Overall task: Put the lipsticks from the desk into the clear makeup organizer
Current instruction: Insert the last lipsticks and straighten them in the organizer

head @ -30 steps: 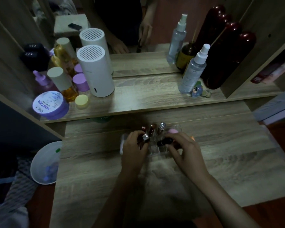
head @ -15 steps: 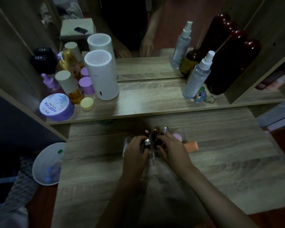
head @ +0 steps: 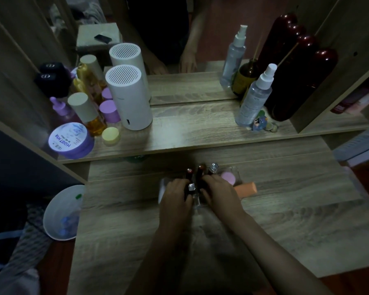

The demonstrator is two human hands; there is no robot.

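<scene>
The clear makeup organizer [head: 197, 201] stands in the middle of the desk [head: 285, 220], mostly hidden by my hands. Three lipsticks stand upright in its back slots: a red-topped one [head: 189, 172], a dark one [head: 201, 168] and a silver-capped one [head: 213, 167]. Another silver-topped lipstick [head: 191, 187] sits in a front slot. My left hand [head: 175, 199] grips the organizer's left side, thumb beside that lipstick. My right hand [head: 219, 192] is closed on a dark lipstick at a middle slot; that lipstick is largely hidden by my fingers.
A pink puff [head: 228, 177] lies in the organizer's right part and an orange tube [head: 245, 188] lies just right of it. The raised shelf [head: 190, 133] carries a white cylinder [head: 128, 99], jars and spray bottles before a mirror. A white bin [head: 62, 213] stands left of the desk.
My right hand has brought the dark lipstick from lying across the organizer's front down into its middle. The left hand has stayed on the organizer. The view has shifted slightly.
</scene>
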